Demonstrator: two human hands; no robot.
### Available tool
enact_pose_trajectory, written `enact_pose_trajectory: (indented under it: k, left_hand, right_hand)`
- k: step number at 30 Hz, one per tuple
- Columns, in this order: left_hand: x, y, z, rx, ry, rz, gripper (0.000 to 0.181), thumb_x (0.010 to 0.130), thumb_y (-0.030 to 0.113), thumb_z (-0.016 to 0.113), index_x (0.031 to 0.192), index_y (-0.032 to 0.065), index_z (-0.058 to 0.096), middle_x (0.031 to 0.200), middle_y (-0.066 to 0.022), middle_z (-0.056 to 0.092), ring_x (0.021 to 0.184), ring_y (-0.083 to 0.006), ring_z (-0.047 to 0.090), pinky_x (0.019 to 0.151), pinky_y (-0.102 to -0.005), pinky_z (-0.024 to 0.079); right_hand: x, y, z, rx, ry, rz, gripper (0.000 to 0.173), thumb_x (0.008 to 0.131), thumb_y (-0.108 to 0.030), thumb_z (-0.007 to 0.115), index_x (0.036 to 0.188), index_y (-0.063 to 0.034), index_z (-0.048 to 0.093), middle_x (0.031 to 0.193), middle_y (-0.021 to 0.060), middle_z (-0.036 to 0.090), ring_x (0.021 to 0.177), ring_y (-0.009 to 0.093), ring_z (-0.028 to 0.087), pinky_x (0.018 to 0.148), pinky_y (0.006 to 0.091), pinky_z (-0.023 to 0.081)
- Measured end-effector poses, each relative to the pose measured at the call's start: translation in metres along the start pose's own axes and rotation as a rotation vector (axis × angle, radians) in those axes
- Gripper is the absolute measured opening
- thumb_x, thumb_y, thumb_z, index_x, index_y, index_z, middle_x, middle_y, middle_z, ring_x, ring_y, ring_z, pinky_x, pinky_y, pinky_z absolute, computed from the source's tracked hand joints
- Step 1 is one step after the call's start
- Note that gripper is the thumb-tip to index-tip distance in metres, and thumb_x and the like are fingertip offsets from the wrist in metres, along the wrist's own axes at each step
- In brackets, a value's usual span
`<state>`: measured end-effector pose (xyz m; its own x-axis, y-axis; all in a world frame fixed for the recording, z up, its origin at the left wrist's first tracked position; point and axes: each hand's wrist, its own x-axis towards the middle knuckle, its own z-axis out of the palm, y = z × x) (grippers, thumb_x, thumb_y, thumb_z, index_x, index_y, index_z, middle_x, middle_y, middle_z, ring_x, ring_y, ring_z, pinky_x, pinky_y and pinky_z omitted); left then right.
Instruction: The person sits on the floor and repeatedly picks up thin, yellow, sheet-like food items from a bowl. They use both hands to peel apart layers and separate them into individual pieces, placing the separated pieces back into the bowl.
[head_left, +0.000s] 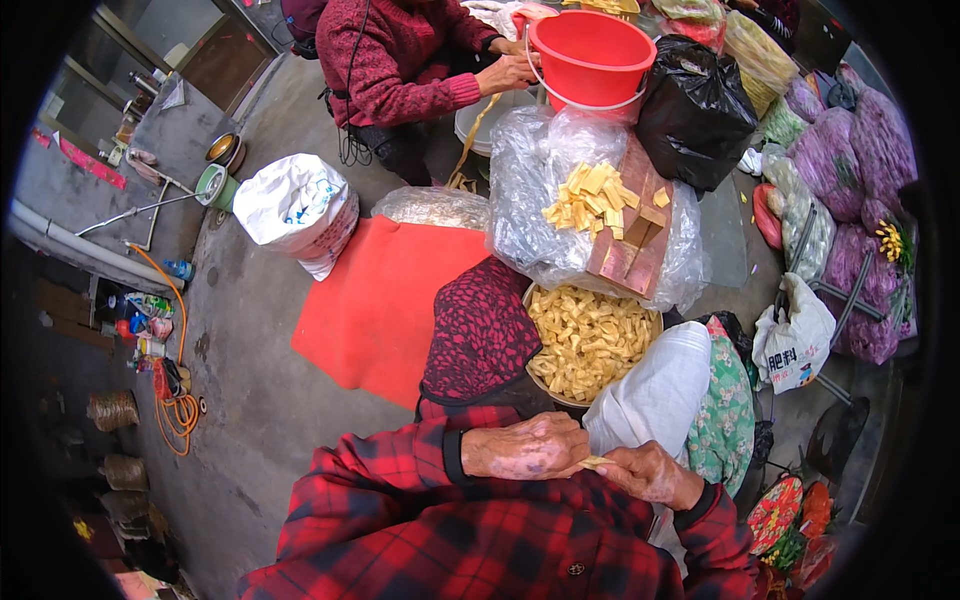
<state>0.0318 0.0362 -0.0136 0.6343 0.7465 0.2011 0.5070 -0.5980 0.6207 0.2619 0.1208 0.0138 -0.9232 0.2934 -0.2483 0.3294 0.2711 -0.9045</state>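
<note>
Close in front of my chest, my left hand (525, 448) and my right hand (646, 474) pinch the two ends of a small pale-yellow folded strip (595, 462). Beyond them a round tub holds many similar yellow folded pieces (592, 341). Flat yellow pieces (589, 196) lie heaped on clear plastic film (525, 217) beside a reddish board (637, 259) that has a wooden block (645, 226) on it. My fingers hide part of the strip, and its material cannot be told.
A person in a red knitted sweater (390, 60) works by a red bucket (592, 56). A black plastic bag (697, 112) stands right of it. White sack (296, 206) and red mat (382, 300) lie left. Purple net bags (847, 157) are piled right. A white cloth (652, 382) covers my knee.
</note>
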Motion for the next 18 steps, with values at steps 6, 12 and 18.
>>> enact_pose_trajectory:
  k: [6, 12, 18]
  left_hand:
    - [-0.013, -0.003, 0.004, -0.149, -0.088, 0.084, 0.017, 0.088, 0.015, 0.057, 0.078, 0.0054, 0.047, 0.075, -0.0087, 0.046, 0.072, -0.0242, 0.052, 0.065, -0.0345, 0.041]
    - [-0.026, -0.002, -0.023, -0.19, -0.283, 0.092, 0.015, 0.089, 0.01, 0.054, 0.079, 0.0016, 0.047, 0.075, -0.0114, 0.046, 0.071, -0.0275, 0.053, 0.062, -0.038, 0.041]
    - [-0.043, -0.003, -0.055, -0.648, -0.341, -0.06, 0.016, 0.091, 0.01, 0.05, 0.081, -0.0016, 0.049, 0.074, -0.0137, 0.048, 0.069, -0.0331, 0.053, 0.063, -0.0418, 0.042]
  right_hand:
    - [-0.005, 0.0, 0.008, 0.02, -0.073, -0.022, 0.019, 0.095, -0.023, 0.06, 0.092, -0.0044, 0.062, 0.06, 0.0155, 0.057, 0.053, 0.036, 0.058, 0.049, 0.042, 0.045]
    - [-0.007, -0.001, 0.014, -0.006, -0.062, -0.103, 0.019, 0.095, -0.021, 0.059, 0.088, -0.0036, 0.06, 0.059, 0.015, 0.054, 0.052, 0.035, 0.057, 0.046, 0.0425, 0.044]
    - [0.0, -0.012, 0.022, 0.08, 0.001, -0.217, 0.018, 0.095, -0.018, 0.059, 0.086, -0.0029, 0.059, 0.058, 0.0136, 0.05, 0.049, 0.035, 0.055, 0.043, 0.0429, 0.041]
